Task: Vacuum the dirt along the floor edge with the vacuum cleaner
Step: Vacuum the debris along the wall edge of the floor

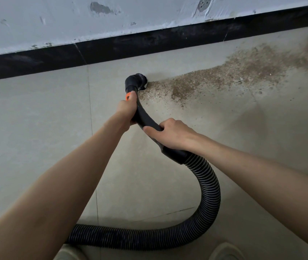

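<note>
Your left hand [126, 109] and right hand [170, 133] each have their grip clamped on the curved wand [145, 117]. The brush nozzle [136, 82] touches the floor at the dirt [234, 76] band's near end; the rest stretches toward two o'clock. Lifting the nozzle could scatter grit; the looped hose [207, 194] at six o'clock may drag.

Dim, soft daylight; wide-angle edge distortion

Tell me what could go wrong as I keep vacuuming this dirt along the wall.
The nozzle sits only at the near tip of the dirt, so the wide patch toward the baseboard could get missed. The hose loops back by your feet and may snag or trip you.
</note>
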